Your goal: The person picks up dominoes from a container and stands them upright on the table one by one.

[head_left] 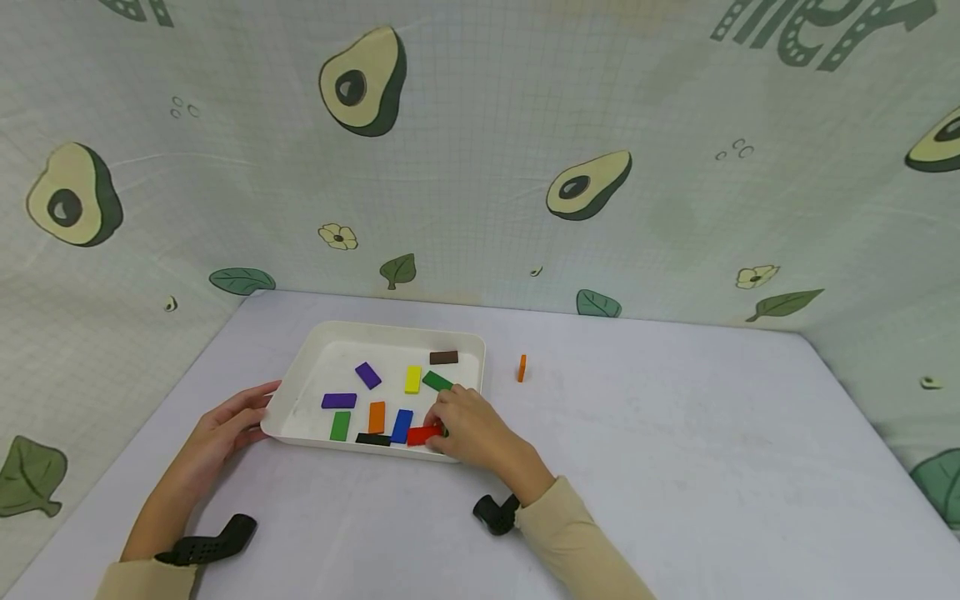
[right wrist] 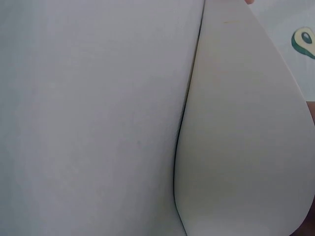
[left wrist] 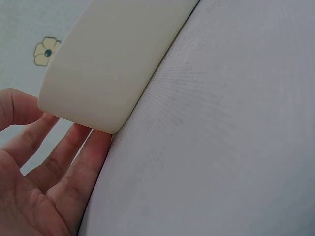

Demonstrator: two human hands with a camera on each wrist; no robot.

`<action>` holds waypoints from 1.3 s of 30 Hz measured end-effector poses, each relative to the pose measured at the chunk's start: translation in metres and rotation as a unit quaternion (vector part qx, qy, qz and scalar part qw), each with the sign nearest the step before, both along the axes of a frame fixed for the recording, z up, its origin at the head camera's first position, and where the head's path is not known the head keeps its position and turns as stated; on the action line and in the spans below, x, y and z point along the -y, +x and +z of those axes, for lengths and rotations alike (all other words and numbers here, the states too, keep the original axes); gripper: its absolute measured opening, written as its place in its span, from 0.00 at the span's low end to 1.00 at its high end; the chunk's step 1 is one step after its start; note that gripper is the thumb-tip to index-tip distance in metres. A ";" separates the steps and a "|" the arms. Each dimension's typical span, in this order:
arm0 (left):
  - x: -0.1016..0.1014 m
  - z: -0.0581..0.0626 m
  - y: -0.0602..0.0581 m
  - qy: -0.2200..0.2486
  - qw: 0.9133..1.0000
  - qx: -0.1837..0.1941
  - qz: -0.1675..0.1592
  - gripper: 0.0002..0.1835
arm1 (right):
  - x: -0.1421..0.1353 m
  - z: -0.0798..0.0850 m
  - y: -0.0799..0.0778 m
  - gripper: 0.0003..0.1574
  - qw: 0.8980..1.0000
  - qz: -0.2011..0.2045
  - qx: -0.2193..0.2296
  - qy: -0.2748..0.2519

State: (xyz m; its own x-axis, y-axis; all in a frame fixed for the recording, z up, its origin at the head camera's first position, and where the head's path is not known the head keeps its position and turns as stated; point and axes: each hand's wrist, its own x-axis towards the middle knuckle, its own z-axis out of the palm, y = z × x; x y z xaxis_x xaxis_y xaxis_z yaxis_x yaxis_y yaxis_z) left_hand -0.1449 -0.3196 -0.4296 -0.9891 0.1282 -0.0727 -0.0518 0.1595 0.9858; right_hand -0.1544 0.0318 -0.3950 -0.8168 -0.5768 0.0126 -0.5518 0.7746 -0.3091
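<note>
In the head view a white tray (head_left: pixel 360 327) holds flat rectangular blocks in several colours. My left hand (head_left: pixel 228 421) is at its left end. In the left wrist view the fingers (left wrist: pixel 59 160) rest against the outside of the tray wall (left wrist: pixel 106 64), fairly straight. Inside the tray's near right corner is my right hand (head_left: pixel 472 425), its thumb and fingers around the right end of a red block (head_left: pixel 422 436). A dark green sliver shows by those fingertips, partly hidden. A green block (head_left: pixel 437 381) lies just beyond the hand. The right wrist view shows tray wall (right wrist: pixel 241 128), not the grip.
An orange block (head_left: pixel 522 368) stands on edge on the white table (head_left: pixel 675 442), right of the tray. Inside lie blue (head_left: pixel 402 426), black (head_left: pixel 373 439), yellow (head_left: pixel 412 379), brown (head_left: pixel 443 357) and purple (head_left: pixel 339 401) blocks, among others. An avocado-print cloth (head_left: pixel 465 167) hangs behind.
</note>
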 end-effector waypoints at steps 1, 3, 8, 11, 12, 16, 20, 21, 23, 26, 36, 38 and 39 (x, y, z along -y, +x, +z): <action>0.000 0.000 0.000 0.004 1.000 0.000 -0.001 0.24 | 0.000 0.000 0.000 0.14 1.000 0.001 0.000 -0.002; 0.000 0.000 0.000 0.007 1.000 -0.001 -0.003 0.23 | 0.000 0.001 0.000 0.14 1.000 0.002 0.002 -0.006; 0.001 0.000 0.000 0.000 1.000 -0.003 -0.005 0.24 | -0.001 0.001 0.000 0.14 1.000 -0.002 0.012 -0.019; 0.001 0.000 0.000 -0.003 1.000 -0.006 -0.007 0.24 | 0.000 0.001 -0.001 0.14 1.000 -0.003 0.015 -0.024; 0.001 -0.001 0.000 -0.004 1.000 -0.007 -0.008 0.24 | 0.000 0.001 -0.001 0.14 1.000 -0.004 0.017 -0.026; 0.001 -0.001 0.000 -0.003 1.000 -0.006 -0.008 0.24 | 0.000 0.001 -0.001 0.14 0.999 -0.008 0.022 -0.035; 0.001 0.000 0.000 -0.001 1.000 -0.005 -0.007 0.24 | 0.000 0.001 -0.001 0.15 0.999 -0.011 0.028 -0.042; 0.001 0.000 0.000 -0.001 1.000 -0.005 -0.007 0.23 | 0.000 0.001 -0.001 0.15 0.999 -0.011 0.028 -0.043; 0.001 0.000 0.000 -0.001 1.000 -0.005 -0.006 0.23 | 0.000 0.001 -0.001 0.15 0.999 -0.011 0.029 -0.044; 0.001 0.000 0.000 0.000 1.000 -0.004 -0.005 0.23 | 0.000 0.001 -0.001 0.15 0.999 -0.012 0.030 -0.043; 0.001 -0.001 0.000 0.000 1.000 -0.001 -0.001 0.24 | -0.004 0.007 0.000 0.17 0.995 -0.022 0.069 -0.069; 0.001 -0.001 0.000 0.001 1.000 -0.001 -0.001 0.23 | -0.005 0.008 0.000 0.17 0.994 -0.022 0.073 -0.072; 0.001 -0.001 0.000 0.002 1.000 -0.001 -0.001 0.23 | -0.006 0.009 0.000 0.17 0.994 -0.022 0.074 -0.073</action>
State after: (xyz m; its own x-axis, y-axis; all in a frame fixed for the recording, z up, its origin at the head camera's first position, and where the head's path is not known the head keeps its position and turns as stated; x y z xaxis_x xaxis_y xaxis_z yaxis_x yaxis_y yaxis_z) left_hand -0.1453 -0.3206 -0.4305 -0.9891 0.1298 -0.0699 -0.0493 0.1560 0.9865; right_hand -0.1547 0.0376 -0.3856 -0.8409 -0.5405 -0.0281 -0.4578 0.7381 -0.4956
